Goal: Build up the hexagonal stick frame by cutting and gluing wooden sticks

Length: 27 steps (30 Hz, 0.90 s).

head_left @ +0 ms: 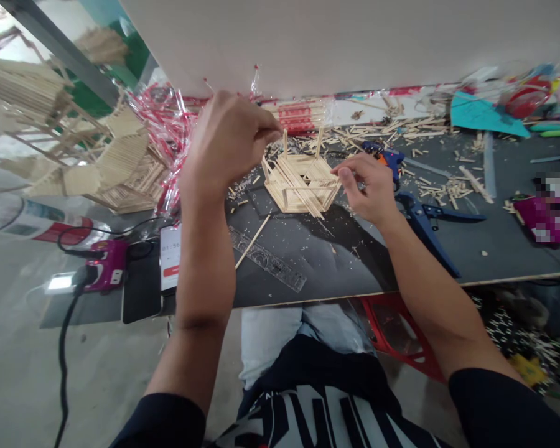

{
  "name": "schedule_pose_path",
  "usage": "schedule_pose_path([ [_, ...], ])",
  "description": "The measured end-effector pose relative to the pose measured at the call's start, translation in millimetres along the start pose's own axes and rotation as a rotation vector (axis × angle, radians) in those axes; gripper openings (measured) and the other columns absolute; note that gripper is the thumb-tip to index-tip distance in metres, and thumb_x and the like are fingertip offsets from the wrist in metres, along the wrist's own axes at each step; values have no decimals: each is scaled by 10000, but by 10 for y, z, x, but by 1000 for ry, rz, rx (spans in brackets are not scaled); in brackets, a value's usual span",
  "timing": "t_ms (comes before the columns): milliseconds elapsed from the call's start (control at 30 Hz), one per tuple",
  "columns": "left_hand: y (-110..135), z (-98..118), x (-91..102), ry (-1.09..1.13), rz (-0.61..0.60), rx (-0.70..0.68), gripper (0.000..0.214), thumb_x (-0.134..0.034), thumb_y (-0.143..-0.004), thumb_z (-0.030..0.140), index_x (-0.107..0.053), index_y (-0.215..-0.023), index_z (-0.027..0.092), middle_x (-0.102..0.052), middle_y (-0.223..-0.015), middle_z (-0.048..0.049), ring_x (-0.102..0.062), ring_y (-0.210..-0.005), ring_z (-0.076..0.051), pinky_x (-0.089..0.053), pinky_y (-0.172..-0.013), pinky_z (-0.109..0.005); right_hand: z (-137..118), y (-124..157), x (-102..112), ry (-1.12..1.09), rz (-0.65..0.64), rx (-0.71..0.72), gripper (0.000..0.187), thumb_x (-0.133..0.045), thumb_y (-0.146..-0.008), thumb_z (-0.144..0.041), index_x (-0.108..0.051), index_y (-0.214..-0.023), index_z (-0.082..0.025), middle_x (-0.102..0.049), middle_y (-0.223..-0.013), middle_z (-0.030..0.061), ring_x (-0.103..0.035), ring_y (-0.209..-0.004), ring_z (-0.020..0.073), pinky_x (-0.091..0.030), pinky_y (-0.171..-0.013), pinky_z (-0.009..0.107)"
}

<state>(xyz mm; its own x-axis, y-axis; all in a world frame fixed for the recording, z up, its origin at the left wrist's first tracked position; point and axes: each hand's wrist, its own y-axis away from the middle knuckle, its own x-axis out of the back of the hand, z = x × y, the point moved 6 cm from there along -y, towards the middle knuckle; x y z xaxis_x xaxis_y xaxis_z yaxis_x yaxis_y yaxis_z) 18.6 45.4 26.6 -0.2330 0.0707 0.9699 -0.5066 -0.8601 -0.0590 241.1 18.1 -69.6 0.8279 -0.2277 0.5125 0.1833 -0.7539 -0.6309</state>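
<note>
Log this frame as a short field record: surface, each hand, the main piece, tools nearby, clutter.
surface: dark board against a pale wall
left hand: left hand raised over the stick frame, fingertips pinched; what they pinch cannot be told
right hand: right hand at the right edge of the frame
main piece: small frame of wooden sticks, two posts upright
tools: blue cutter, clear ruler, phone
clutter: loose sticks, red-and-clear wrappers, bigger stick model on the left

Even daylight, soft shadows; edges warped, blurred (left worst).
</note>
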Motion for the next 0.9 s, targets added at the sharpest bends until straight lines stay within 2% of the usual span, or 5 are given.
schedule_pose_path([
  [100,53,2,165,-15,231,69,411,-519,-998,502,-788,-1215,279,-804,-1212,6,-687,-991,-191,-424,-1096,-406,65,-4,48,-5,71,-55,482,-436,-1041,-624,-710,-899,-254,-706,-891,70,-672,-804,187,-522,-586,329],
  [367,101,14,209,128,331,99,419,-669,-917,551,-828,-1104,211,-832,-1086,-19,-695,-892,-166,-519,-824,-334,114,-18,81,-26,93,-104,508,-459,-1016,-662,-708,-866,-245,-700,-865,73,-667,-809,195,-526,-595,333],
  [500,121,42,244,91,374,102,508,-606,-938,629,-828,-1080,194,-827,-1093,-25,-675,-876,-182,-519,-839,-380,87,-10,57,-78,21,-71,428,-534,-996,-622,-722,-883,-255,-699,-855,56,-649,-758,172,-522,-577,309],
  [667,109,67,232,85,400,54,366,-520,-1006,464,-797,-1047,228,-817,-1025,17,-668,-862,-122,-519,-865,-301,36,10,-26,-156,-140,-14,326,-729,-875,-587,-755,-965,-275,-727,-951,41,-635,-713,140,-538,-579,290],
  [900,69,22,216,124,385,40,375,-381,-1052,290,-712,-1197,190,-796,-1131,-8,-676,-909,-99,-532,-830,-271,35,-3,-33,-144,-107,-18,188,-730,-883,-442,-757,-810,-271,-725,-842,25,-613,-663,145,-508,-561,308],
])
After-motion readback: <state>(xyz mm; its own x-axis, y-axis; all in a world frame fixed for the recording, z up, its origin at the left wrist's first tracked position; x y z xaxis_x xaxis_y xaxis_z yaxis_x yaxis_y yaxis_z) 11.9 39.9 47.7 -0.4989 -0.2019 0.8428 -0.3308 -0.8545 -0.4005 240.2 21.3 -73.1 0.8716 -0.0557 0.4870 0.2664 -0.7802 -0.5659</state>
